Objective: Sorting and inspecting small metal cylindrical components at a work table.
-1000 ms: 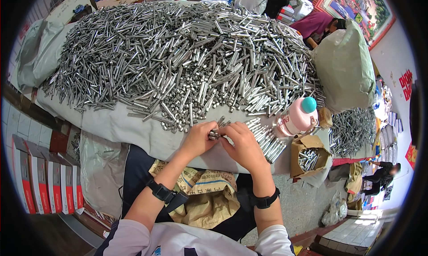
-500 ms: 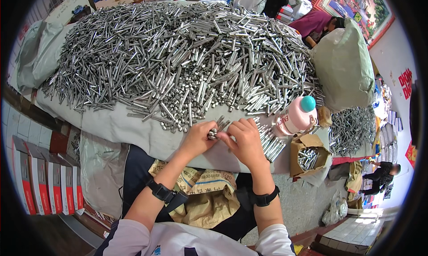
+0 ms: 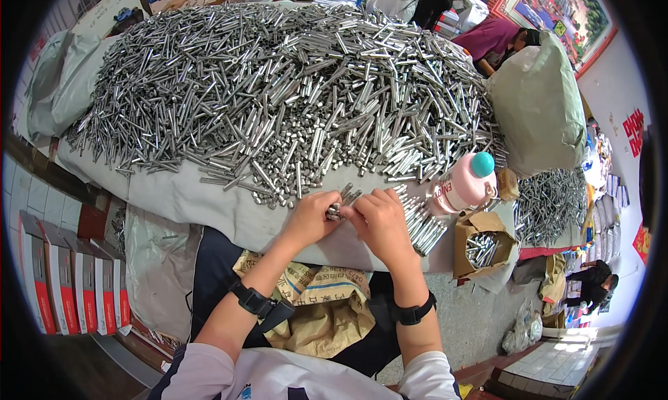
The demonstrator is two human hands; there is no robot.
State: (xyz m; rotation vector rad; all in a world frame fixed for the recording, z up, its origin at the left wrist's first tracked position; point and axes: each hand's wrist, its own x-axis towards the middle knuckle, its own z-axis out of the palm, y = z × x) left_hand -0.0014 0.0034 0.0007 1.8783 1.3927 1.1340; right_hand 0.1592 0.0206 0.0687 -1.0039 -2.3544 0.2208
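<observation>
My left hand (image 3: 312,217) is closed around a small bunch of shiny metal tubes (image 3: 334,210), their ends showing between the fingers. Right beside it, my right hand (image 3: 381,224) has its thumb and fingers pinched at the ends of those tubes. Whatever sits in that pinch is too small and covered to name. Just beyond both hands spreads a large heap of metal tubes (image 3: 229,87), with short metal cylinders (image 3: 300,139) gathered at its near side. A row of tubes (image 3: 426,231) lies on the cloth to the right of my right hand.
A pink bottle (image 3: 458,185) with a teal cap stands at right, near an open carton (image 3: 465,266) of metal pieces. Beyond it is a full pale sack (image 3: 539,107). Grey cloth (image 3: 163,194) covers the table. Other people are at the far side; boxes (image 3: 66,281) stand at lower left.
My hands stay together in almost the same place, with the right fingers shifted slightly at the tube ends. At the far edge, another person's hands have moved apart.
</observation>
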